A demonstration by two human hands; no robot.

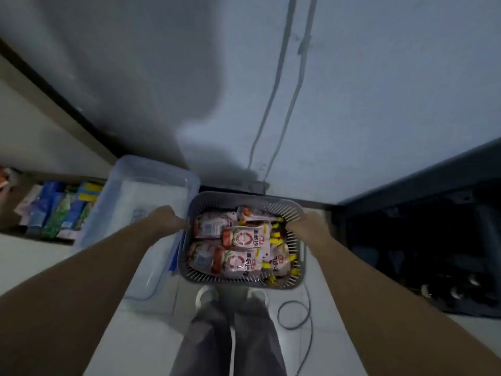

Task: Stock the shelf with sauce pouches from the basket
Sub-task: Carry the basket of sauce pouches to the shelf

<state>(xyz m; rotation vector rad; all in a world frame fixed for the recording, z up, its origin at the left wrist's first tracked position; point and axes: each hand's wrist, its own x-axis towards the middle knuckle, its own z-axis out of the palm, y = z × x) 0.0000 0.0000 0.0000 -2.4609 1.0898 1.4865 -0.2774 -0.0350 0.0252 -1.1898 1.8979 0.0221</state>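
A grey slatted basket [206, 202] sits low in front of me, near the floor, above my feet. It is filled with several pink and white sauce pouches [244, 237] with red labels and yellow caps. My left hand [166, 217] grips the basket's left rim. My right hand [311, 222] grips its right rim. A shelf [40, 234] at the left edge carries blue and green packets.
A clear plastic bin [141, 191] stands on the floor just left of the basket. A dark rack [433, 240] fills the right side. A black cable [295, 313] loops on the tiled floor by my right foot. A grey wall rises ahead.
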